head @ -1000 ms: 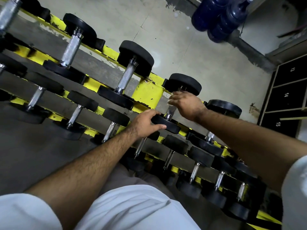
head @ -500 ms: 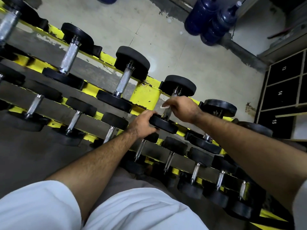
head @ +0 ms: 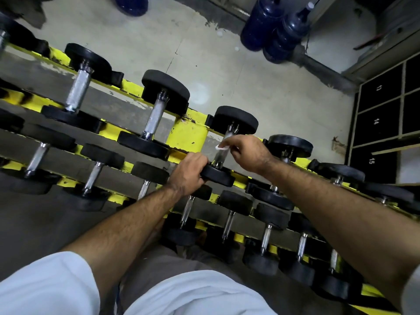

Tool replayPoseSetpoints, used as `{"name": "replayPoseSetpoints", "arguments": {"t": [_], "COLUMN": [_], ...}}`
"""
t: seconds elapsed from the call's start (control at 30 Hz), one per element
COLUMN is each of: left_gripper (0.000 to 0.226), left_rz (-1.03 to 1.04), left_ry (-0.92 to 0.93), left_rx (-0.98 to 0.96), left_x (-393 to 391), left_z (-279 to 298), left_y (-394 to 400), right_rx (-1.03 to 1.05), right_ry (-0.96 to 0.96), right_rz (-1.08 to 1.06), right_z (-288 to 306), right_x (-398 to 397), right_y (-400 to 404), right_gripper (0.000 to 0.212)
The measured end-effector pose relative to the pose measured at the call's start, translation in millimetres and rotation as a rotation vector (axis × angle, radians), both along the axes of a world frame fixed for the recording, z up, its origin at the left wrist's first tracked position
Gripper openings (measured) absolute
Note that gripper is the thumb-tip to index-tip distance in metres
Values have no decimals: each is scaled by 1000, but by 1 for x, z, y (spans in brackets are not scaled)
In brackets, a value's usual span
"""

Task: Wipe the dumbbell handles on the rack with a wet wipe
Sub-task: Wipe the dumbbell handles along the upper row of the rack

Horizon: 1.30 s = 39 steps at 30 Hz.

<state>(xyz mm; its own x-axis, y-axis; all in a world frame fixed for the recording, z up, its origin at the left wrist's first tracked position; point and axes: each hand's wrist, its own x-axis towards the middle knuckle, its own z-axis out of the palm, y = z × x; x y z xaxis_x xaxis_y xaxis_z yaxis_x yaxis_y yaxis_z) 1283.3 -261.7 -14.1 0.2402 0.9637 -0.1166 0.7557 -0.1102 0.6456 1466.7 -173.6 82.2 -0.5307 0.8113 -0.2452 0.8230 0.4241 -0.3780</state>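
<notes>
Top tier of yellow rack, third dumbbell from left in view. Right hand pinches white wet wipe against mid-handle. Left hand grasps the near black head, at the rack's front rail. Neighbouring dumbbell to the left untouched. Dark blue bottles on floor behind rack.
</notes>
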Motion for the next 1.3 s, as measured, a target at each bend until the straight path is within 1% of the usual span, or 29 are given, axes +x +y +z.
{"name": "replayPoseSetpoints", "arguments": {"t": [0.13,0.2,0.3,0.43,0.6,0.7,0.77,0.87,0.93,1.03,1.1,1.2,1.23,1.3], "left_gripper": [37,38,38,42,52,48,49,54,58,55,54,62,63,63], "left_rz": [-73,-121,-202,-184,-145,-95,-91,-37,33,121,176,256,285,321], "left_ry": [235,316,429,455,477,456,414,228,93,-32,-57,-82,-89,-104], "left_rx": [139,209,264,277,280,258,209,133,106,39,18,-58,-78,-81], "left_x": [2,6,16,27,37,38,37,29,23,16,16,20,21,23], "left_z": [19,25,27,23,21,23,27,28,28,30,33,36,36,34], "left_y": [-2,-3,-5,-13,-18,-21,-21,-21,-23,-25,-24,-24,-24,-25], "right_rx": [26,58,102,206,236,246,291,339,317,252,224,219,233,257], "right_ry": [26,51,102,177,166,161,126,31,-52,-158,-191,-172,-169,-225], "right_rz": [-36,-45,-48,-48,10,101,164,249,319,301,364,568,592,508], "right_z": [-5,-7,-11,-20,-37,-38,-40,-52,-61,-65,-65,-62,-61,-59], "right_x": [9,11,11,15,17,14,13,13,14,9,5,12,15,16], "right_y": [1,0,0,3,2,3,13,28,33,29,23,21,25,35], "right_gripper": [44,44,44,43,40,42,36,39,41,43,43,41,42,41]}}
